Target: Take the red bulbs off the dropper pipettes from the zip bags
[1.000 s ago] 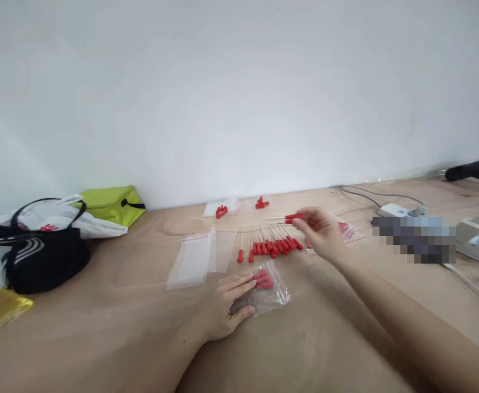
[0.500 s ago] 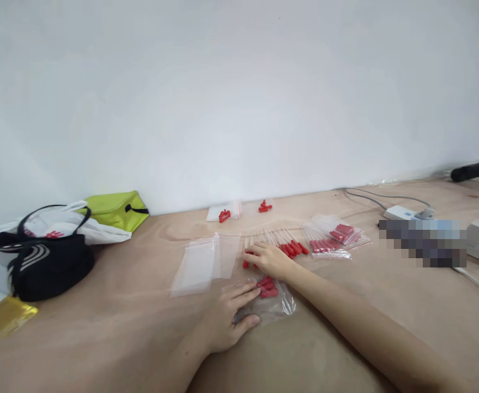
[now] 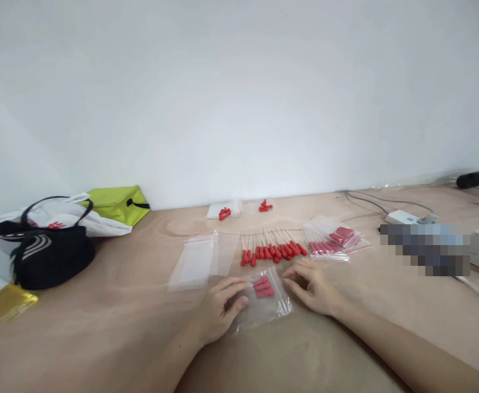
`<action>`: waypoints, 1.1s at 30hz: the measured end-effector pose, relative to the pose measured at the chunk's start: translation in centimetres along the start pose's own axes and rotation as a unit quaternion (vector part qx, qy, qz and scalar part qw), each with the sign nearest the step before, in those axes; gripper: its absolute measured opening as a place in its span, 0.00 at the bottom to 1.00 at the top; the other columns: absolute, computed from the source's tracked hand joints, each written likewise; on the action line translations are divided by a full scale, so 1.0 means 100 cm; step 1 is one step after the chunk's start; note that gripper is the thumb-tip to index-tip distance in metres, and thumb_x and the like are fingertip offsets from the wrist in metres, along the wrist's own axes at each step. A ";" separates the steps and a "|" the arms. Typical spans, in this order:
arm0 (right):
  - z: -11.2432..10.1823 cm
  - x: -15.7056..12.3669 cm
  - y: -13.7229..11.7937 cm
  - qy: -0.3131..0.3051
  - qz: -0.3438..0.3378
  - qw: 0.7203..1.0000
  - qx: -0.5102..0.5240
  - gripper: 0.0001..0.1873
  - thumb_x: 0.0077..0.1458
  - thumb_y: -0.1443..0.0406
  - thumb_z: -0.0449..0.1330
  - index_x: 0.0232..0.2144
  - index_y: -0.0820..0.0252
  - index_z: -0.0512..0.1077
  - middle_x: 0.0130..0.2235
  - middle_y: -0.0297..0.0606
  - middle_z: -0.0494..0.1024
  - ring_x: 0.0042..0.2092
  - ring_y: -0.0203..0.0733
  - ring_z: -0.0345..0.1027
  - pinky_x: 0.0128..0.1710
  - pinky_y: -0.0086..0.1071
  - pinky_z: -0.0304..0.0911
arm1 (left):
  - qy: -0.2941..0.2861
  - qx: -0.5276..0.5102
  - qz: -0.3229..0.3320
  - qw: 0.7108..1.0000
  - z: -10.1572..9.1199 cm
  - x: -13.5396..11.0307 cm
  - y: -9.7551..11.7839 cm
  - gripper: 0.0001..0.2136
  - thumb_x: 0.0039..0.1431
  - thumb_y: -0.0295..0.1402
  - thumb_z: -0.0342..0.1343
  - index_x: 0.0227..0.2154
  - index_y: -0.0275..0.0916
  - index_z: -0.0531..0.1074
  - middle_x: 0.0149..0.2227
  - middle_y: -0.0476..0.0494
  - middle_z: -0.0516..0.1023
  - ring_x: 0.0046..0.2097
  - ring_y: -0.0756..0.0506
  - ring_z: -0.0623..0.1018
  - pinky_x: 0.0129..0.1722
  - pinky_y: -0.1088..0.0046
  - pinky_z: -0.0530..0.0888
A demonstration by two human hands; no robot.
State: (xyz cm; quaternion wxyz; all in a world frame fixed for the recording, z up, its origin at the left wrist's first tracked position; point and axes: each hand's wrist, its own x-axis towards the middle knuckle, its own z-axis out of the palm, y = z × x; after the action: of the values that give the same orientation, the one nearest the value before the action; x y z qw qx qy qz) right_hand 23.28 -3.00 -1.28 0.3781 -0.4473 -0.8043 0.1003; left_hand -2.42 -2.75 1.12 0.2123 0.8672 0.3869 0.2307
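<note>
A clear zip-lock bag [image 3: 259,312] lies flat before me with three red-ended pieces [image 3: 264,287] showing in it. My left hand [image 3: 223,307] rests at the bag's left side, fingers curved and thumb apart, the tips on the plastic beside the red ends. At the bag's right edge, by the seal, my right hand [image 3: 315,287] has thumb and forefinger brought together on the plastic; its other fingers are curled. Just beyond both hands is a row of thin pale sticks with red ends [image 3: 272,251].
Flat clear bags [image 3: 196,259] lie to the left of the row. Filled bags [image 3: 329,240] overlap on its right. Small red pieces [image 3: 225,213] sit near the wall. A black bag [image 3: 55,259] and lime-green bag [image 3: 114,202] stand left; a power strip [image 3: 401,216] lies right.
My right hand has come back from the stick row to the right edge of the bag, uncovering the red ends. My left hand has shifted slightly left, with its fingers more curved.
</note>
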 end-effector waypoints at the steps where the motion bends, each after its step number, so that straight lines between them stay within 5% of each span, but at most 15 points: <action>1: -0.002 -0.005 0.000 -0.016 0.011 1.000 0.017 0.07 0.53 0.65 0.53 0.28 0.59 0.70 0.25 0.34 0.70 0.30 0.36 0.61 0.32 0.32 0.55 | 0.007 0.002 -0.006 1.000 0.001 0.000 0.000 0.13 0.58 0.34 0.46 0.45 0.42 0.69 0.47 0.44 0.72 0.48 0.46 0.72 0.48 0.68 0.69; 7: 0.007 0.002 -0.009 -0.090 0.034 0.995 0.034 0.09 0.51 0.58 0.57 0.27 0.56 0.73 0.25 0.34 0.69 0.32 0.38 0.61 0.35 0.34 0.54 | -0.014 0.023 0.004 1.000 0.006 0.001 -0.002 0.15 0.57 0.33 0.47 0.48 0.43 0.67 0.50 0.45 0.70 0.52 0.45 0.68 0.52 0.65 0.66; 12: 0.014 0.010 -0.015 -0.118 0.046 0.991 0.039 0.18 0.44 0.52 0.61 0.35 0.56 0.72 0.31 0.36 0.70 0.36 0.41 0.61 0.37 0.34 0.53 | -0.051 0.028 -0.008 0.998 0.003 0.001 0.002 0.16 0.57 0.33 0.47 0.50 0.45 0.65 0.51 0.47 0.69 0.53 0.46 0.67 0.54 0.64 0.64; 26: 0.008 0.010 -0.021 -0.151 0.064 0.982 0.096 0.20 0.37 0.61 0.65 0.36 0.58 0.68 0.36 0.36 0.72 0.38 0.41 0.61 0.39 0.35 0.54 | -0.066 0.014 -0.027 0.997 0.002 0.002 0.004 0.18 0.57 0.32 0.47 0.51 0.45 0.62 0.51 0.47 0.69 0.53 0.45 0.67 0.53 0.63 0.64; 33: 0.009 0.008 -0.020 -0.149 0.071 0.984 0.072 0.11 0.37 0.67 0.62 0.28 0.60 0.67 0.31 0.33 0.70 0.34 0.39 0.61 0.36 0.32 0.55 | -0.060 0.014 -0.031 0.998 0.002 0.001 0.003 0.17 0.57 0.32 0.48 0.50 0.44 0.64 0.51 0.47 0.69 0.53 0.45 0.67 0.54 0.64 0.63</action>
State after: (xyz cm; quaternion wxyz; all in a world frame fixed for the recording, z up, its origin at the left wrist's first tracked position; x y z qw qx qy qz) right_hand 21.11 -3.34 -0.48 0.2768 -0.4549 -0.8086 0.2503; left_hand -2.06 -2.89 1.13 0.2301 0.8697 0.4037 0.1662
